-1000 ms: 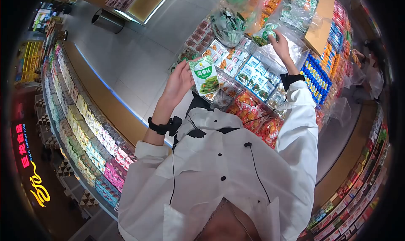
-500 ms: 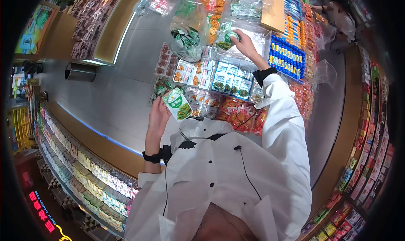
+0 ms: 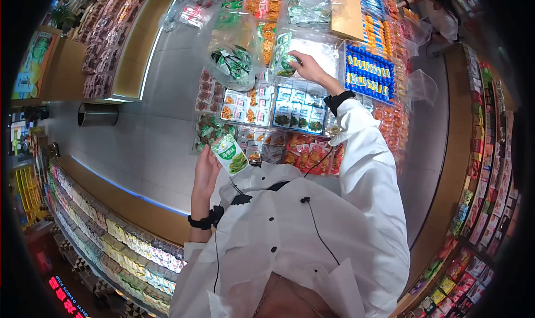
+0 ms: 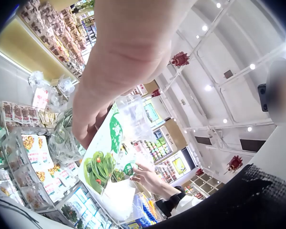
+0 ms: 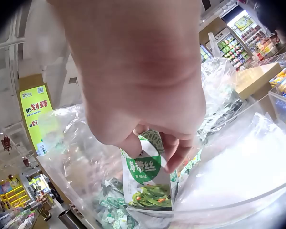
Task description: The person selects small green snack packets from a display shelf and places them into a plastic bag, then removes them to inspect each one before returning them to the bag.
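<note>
In the head view my left hand (image 3: 206, 170) holds a green-and-white seaweed snack packet (image 3: 230, 155) by its edge, low in front of the shirt. The left wrist view shows that packet's printed green strips (image 4: 101, 171) below the fingers. My right hand (image 3: 309, 67) reaches over a clear plastic bin (image 3: 340, 50). Between its thumb and fingers, as the right wrist view shows, it pinches the top of a matching seaweed packet (image 5: 148, 176). This packet stands upright at the bin's left end, face toward the camera.
A clear bag of green packets (image 3: 233, 62) sits left of the bin. Trays of white packets (image 3: 245, 103), blue-edged packets (image 3: 299, 109) and blue-and-yellow packets (image 3: 369, 73) lie around it. A wooden board (image 3: 346, 11) stands behind. Another person (image 3: 440, 17) is at far right.
The head view has turned, shifting the display left and down. My right hand's packet now stands straighter at the bin's left end. The left hand keeps its packet in front of the shirt.
</note>
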A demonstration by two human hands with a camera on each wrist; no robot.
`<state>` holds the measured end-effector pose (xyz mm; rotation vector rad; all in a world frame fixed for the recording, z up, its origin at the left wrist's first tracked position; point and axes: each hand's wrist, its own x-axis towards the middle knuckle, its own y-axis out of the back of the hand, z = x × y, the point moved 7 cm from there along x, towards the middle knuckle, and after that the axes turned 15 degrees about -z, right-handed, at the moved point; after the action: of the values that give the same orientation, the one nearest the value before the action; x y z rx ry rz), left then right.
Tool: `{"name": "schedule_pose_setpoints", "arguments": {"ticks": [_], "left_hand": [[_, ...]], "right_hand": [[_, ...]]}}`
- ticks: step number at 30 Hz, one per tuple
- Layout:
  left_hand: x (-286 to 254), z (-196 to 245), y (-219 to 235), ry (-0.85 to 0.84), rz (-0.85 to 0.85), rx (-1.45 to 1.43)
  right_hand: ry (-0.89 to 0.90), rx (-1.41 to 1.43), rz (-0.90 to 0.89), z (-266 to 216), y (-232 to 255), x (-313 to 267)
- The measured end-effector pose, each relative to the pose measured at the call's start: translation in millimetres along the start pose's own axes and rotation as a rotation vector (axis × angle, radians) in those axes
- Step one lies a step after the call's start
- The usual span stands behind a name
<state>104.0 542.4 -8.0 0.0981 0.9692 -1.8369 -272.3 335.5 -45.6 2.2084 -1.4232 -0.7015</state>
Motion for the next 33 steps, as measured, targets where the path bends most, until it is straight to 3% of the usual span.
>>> {"name": "schedule_pose_setpoints", "arguments": {"ticks": [3, 5, 7, 15, 16, 19, 21, 23, 26, 29, 31, 33], "left_hand": [[1, 0, -9, -0.006, -0.019, 0.002], [-3, -1, -8, -0.039, 0.063, -0.057], [-3, -7, -4, -0.025, 0.052, -0.067], [9, -10, -9, -0.002, 0.062, -0.108], [13, -8, -13, 0.005, 0.062, -0.099], [32, -1, -24, 0.075, 0.099, 0.056], [53, 10, -35, 0.128, 0.135, 0.323], [72, 19, -59, 0.148, 0.095, 0.351], [95, 17, -73, 0.151, 0.008, 0.361], [103, 8, -86, 0.209, -0.082, 0.420], [103, 1, -90, 0.241, -0.072, 0.420], [101, -11, -79, 0.292, -0.035, 0.365]], "right_hand": [[0.089, -0.007, -0.024, 4, 5, 4], [0.003, -0.012, -0.037, 3, 11, 2], [0.064, -0.069, -0.052, 12, 13, 9], [0.018, 0.129, -0.204, 42, -20, 23], [0.105, 0.117, -0.174, 39, -22, 23], [0.157, 0.096, -0.127, 37, -28, 21], [0.167, 0.120, -0.121, 33, -28, 16], [0.057, 0.129, -0.140, 34, -29, 14], [0.136, 0.080, -0.086, 37, -36, 17], [0.075, 0.062, -0.098, 26, -33, 12], [0.108, 0.058, -0.051, 32, -41, 16], [0.086, 0.028, -0.154, 36, -54, 22]]}}
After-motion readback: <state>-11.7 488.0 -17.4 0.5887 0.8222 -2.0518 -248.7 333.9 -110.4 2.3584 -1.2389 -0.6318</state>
